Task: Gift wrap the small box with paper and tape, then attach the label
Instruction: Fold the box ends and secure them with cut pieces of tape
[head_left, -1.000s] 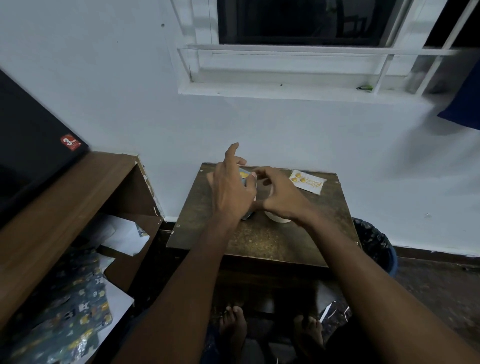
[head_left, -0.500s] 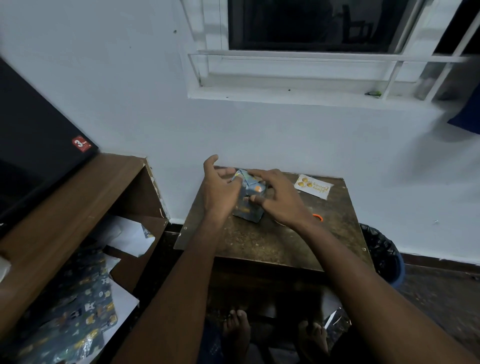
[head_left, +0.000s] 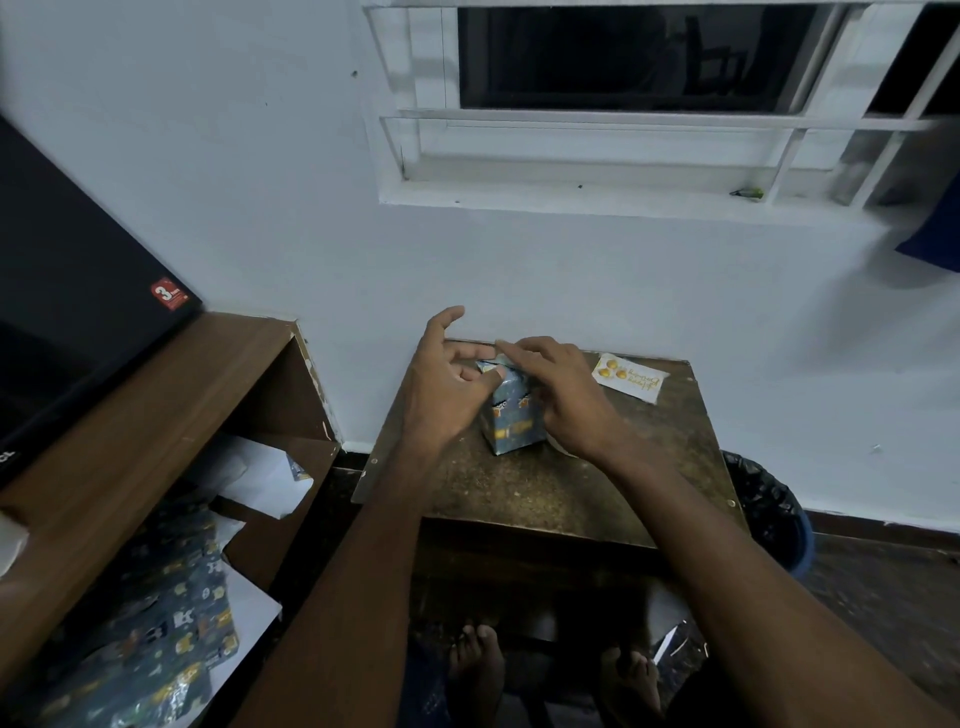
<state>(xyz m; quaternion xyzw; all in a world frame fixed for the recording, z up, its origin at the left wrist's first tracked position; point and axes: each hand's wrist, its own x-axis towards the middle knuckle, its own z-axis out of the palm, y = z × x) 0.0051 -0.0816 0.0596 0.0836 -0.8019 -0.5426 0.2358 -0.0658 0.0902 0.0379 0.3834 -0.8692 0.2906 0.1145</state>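
The small box (head_left: 511, 423), wrapped in blue patterned paper, stands on the brown table (head_left: 545, 493) near its far edge. My left hand (head_left: 441, 389) holds the box's top left corner, thumb on the folded paper and index finger raised free. The straight fingers of my right hand (head_left: 563, 395) lie across the top of the box and press the paper down. A white label (head_left: 628, 378) with yellow print lies flat at the table's far right corner, apart from both hands. A pale roll, probably the tape (head_left: 558, 448), peeks out under my right wrist.
A wooden shelf unit (head_left: 156, 415) stands to the left, with loose wrapping paper (head_left: 156, 639) and white sheets in it. A dark bin (head_left: 769, 509) sits on the floor right of the table. The white wall is just behind the table. My bare feet are under it.
The box was tilted between my hands; it now stands upright on the table. My right fingers have moved onto its top, and my left thumb onto the fold.
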